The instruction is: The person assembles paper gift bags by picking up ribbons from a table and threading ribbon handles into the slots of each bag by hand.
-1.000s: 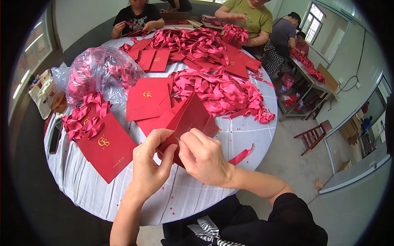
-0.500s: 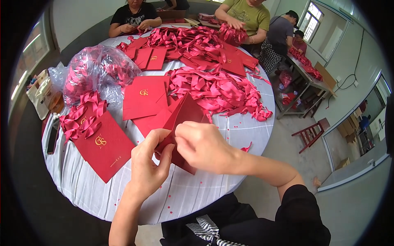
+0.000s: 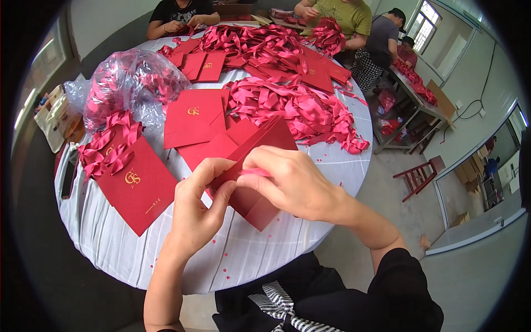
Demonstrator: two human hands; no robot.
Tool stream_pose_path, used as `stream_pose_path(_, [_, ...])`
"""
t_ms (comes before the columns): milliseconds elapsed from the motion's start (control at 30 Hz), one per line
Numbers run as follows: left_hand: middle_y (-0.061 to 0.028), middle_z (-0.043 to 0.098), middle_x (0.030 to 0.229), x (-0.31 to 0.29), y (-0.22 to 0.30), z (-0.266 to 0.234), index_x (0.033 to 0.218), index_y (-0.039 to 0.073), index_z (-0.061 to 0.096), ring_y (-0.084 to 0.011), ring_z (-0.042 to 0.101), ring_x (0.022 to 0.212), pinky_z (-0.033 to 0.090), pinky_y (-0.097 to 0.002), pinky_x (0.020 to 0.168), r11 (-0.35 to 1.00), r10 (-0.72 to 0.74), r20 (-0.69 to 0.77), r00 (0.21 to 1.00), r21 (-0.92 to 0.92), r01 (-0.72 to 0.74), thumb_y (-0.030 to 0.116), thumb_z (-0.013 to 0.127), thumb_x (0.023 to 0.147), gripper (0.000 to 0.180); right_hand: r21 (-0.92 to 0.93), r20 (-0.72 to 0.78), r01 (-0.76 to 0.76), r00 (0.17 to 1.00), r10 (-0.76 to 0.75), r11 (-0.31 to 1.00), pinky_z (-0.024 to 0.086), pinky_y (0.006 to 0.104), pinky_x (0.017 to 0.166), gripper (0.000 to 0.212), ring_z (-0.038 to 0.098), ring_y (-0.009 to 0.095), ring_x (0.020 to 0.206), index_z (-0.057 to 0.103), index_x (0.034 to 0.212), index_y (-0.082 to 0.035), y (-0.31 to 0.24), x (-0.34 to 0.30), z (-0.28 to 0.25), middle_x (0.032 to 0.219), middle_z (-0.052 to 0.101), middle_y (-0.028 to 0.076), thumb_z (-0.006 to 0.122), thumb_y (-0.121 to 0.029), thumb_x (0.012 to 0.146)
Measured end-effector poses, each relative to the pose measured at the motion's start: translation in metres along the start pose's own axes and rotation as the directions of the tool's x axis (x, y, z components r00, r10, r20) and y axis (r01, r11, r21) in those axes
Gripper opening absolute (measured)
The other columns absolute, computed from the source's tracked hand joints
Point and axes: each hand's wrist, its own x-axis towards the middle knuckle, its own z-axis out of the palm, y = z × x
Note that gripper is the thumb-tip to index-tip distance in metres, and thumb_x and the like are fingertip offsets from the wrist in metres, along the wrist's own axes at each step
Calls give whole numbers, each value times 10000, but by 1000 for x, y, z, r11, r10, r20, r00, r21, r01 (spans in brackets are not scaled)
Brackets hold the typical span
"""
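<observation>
Over the near part of the round table, my left hand pinches the edge of a red paper gift bag between thumb and fingers. The bag stands tilted, its mouth towards me. My right hand is closed on a short piece of pink ribbon at that same edge, its fingertips nearly touching my left thumb. Where the ribbon meets the bag is hidden behind my fingers. Just beyond lie flat red bags, and a heap of loose pink ribbons lies behind the held bag.
Left of my hands are finished-looking red bags with ribbon handles. A clear plastic sack of ribbons stands behind them. Small red dots lie on the white tablecloth. Two people work across the table. At right stand another table and a red chair.
My right hand has shifted slightly right and turned, so the pink ribbon in its fingers now shows. The held bag has swung wider to the right. Across the table, a person's hand has lifted off the ribbons.
</observation>
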Motion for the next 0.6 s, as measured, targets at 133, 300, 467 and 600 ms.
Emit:
stream_pose_path(133, [-119,636,855,2,11,-4,1030,-5,583,-185,590,668,457,-278,640,992,78,32,996,99,-81,-77,608,780,262,-177,-272,187,934,-230,966,447,338,678,75,554,264,744,602,877,9,0,7,-19,816,569,100,634,-12,813])
stream_pose_path(300, [-98,638,870,4,24,6,991,23,557,-253,577,627,390,-330,613,863,357,119,927,337,-376,-65,617,745,268,-146,145,159,980,-138,976,450,432,699,193,584,336,725,662,779,13,4,21,-40,731,613,157,598,-163,825])
stream_pose_path(467, [-56,608,723,7,42,13,956,37,527,-213,558,571,328,-324,559,712,398,270,877,512,-481,-43,633,752,244,-4,662,4,749,0,1000,458,359,587,186,583,258,581,639,738,32,-4,47,-70,624,601,138,562,-132,782])
stream_pose_path(600, [-75,599,689,4,45,14,955,42,547,-229,554,542,353,-333,539,722,364,259,895,528,-447,-18,656,760,231,38,656,-95,754,47,995,461,332,569,174,582,178,586,655,773,35,-1,46,-65,643,620,113,581,-123,769])
